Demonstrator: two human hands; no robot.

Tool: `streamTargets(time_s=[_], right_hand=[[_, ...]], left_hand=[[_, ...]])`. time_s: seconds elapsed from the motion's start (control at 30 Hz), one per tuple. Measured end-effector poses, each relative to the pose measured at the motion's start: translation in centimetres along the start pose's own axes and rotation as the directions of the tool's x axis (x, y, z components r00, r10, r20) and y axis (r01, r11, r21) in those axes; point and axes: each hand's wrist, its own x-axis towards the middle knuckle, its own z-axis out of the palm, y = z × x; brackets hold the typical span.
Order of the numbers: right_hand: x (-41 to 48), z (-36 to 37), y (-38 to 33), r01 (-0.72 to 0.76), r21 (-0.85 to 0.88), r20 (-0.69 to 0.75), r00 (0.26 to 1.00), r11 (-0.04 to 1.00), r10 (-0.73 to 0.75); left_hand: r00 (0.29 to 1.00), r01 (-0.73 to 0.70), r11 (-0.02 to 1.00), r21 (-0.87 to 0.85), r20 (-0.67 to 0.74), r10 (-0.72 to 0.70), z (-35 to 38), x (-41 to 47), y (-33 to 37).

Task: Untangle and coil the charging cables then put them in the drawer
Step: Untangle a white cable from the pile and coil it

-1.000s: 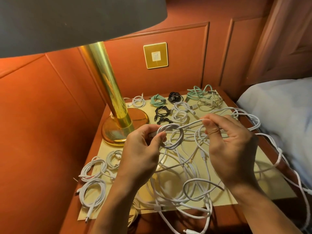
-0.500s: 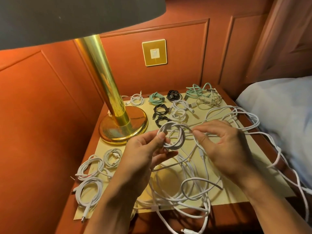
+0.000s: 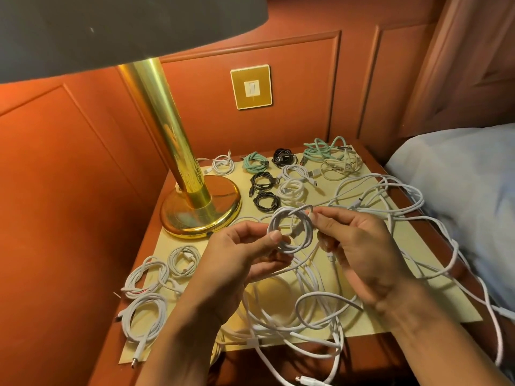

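A small white cable coil [image 3: 292, 229] hangs above the nightstand between both hands. My left hand [image 3: 245, 263] pinches its lower left side with thumb and fingers. My right hand [image 3: 359, 246] pinches the coil's right side, where the loose strand runs off. Below lies a tangle of white cables [image 3: 306, 310] on a yellow mat [image 3: 434, 299], with loops spilling over the right and front edges. Finished coils lie at the front left [image 3: 145, 310] and at the back, in white, black [image 3: 262, 181] and mint green [image 3: 254, 161]. No drawer is in view.
A brass lamp [image 3: 195, 201] stands at the back left of the nightstand [image 3: 111, 355], its dark shade overhead. Red panelled walls close the left and back, with a gold switch plate [image 3: 251, 86]. A bed with a pale pillow [image 3: 459, 174] adjoins the right side.
My right hand moved left, closing in on the coil, and now pinches its side. The coil gained another loop. The left hand kept its grip.
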Motion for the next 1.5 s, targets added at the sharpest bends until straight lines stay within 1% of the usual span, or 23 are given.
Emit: streamTargets(time_s=[0.1,0.17,0.27,0.37,0.47,0.5,0.53,0.6,0.63,0.7,0.77,0.87,0.93,1.03,1.1,1.2,1.33,1.4,1.5], right_hand=[[-0.1,0.1,-0.5,-0.101,0.102,0.112,0.990,0.990,0.090],[-0.3,0.1,-0.9,-0.124,0.079,0.214,0.971,0.989,0.105],[-0.6,0.0,-1.0,-0.082,-0.060,0.248,0.964,0.995,0.094],[-0.9,0.0,-1.0,-0.045,-0.107,0.268,0.961,0.993,0.072],[-1.7,0.7,-1.1,0.058,-0.211,0.357,0.934,0.976,0.022],[-2.0,1.1,-0.8,0.100,-0.270,0.355,0.935,0.958,0.002],[-2.0,1.4,-0.4,0.152,-0.362,0.323,0.946,0.920,-0.029],[-2.1,1.9,0.0,0.213,-0.547,0.228,0.968,0.810,-0.101],[-2.1,2.0,0.1,0.216,-0.581,0.194,0.973,0.785,-0.124],[-2.0,2.1,0.1,0.203,-0.603,0.130,0.979,0.772,-0.156],[-2.0,2.2,0.1,0.210,-0.659,0.051,0.971,0.722,-0.235],[-2.0,2.1,0.5,0.250,-0.739,-0.025,0.918,0.626,-0.395],[-2.1,2.2,0.5,0.288,-0.740,-0.018,0.894,0.607,-0.447],[-2.0,2.0,0.5,0.314,-0.734,0.019,0.896,0.602,-0.445],[-1.8,1.7,0.1,0.339,-0.716,0.043,0.894,0.610,-0.446],[-1.6,1.1,-0.7,0.363,-0.644,0.059,0.901,0.674,-0.429],[-1.5,1.0,-0.8,0.360,-0.575,0.092,0.921,0.735,-0.379],[-1.4,0.9,-0.7,0.352,-0.559,0.104,0.928,0.751,-0.358],[-1.4,0.6,-0.4,0.313,-0.542,0.147,0.949,0.780,-0.278]], left_hand=[[1.000,-0.022,1.000,-0.022,-0.020,0.022,0.0,-0.1,0.1],[0.998,-0.045,0.999,-0.015,-0.045,0.045,0.0,-0.1,0.1],[0.992,-0.078,0.997,-0.004,-0.096,0.077,0.1,-0.1,-0.1],[0.982,-0.116,0.993,-0.021,-0.150,0.111,0.1,0.1,-0.2],[0.973,-0.149,0.988,-0.037,-0.182,0.140,0.2,0.2,-0.4],[0.973,-0.153,0.987,-0.041,-0.182,0.144,0.2,0.2,-0.5],[0.972,-0.156,0.987,-0.043,-0.184,0.146,0.3,0.2,-0.5],[0.971,-0.157,0.987,-0.045,-0.189,0.146,0.2,0.2,-0.6],[0.972,-0.157,0.987,-0.045,-0.184,0.146,0.2,0.2,-0.6],[0.977,-0.161,0.987,-0.029,-0.148,0.155,0.1,0.1,-0.7],[0.978,-0.175,0.984,0.033,-0.109,0.178,0.2,0.0,-0.7],[0.971,-0.202,0.968,0.146,-0.102,0.218,0.3,0.2,-1.0],[0.964,-0.219,0.949,0.226,-0.100,0.246,0.4,0.3,-1.3],[0.954,-0.249,0.923,0.295,-0.093,0.287,0.4,0.4,-1.5],[0.942,-0.259,0.909,0.327,-0.123,0.312,0.3,0.5,-1.5],[0.913,-0.271,0.879,0.393,-0.185,0.364,-0.4,0.9,-1.3],[0.903,-0.277,0.899,0.339,-0.227,0.364,-1.2,1.2,-0.8],[0.909,-0.277,0.908,0.316,-0.220,0.354,-1.4,1.1,-0.9],[0.926,-0.269,0.925,0.268,-0.192,0.325,-1.6,0.9,-1.3]])
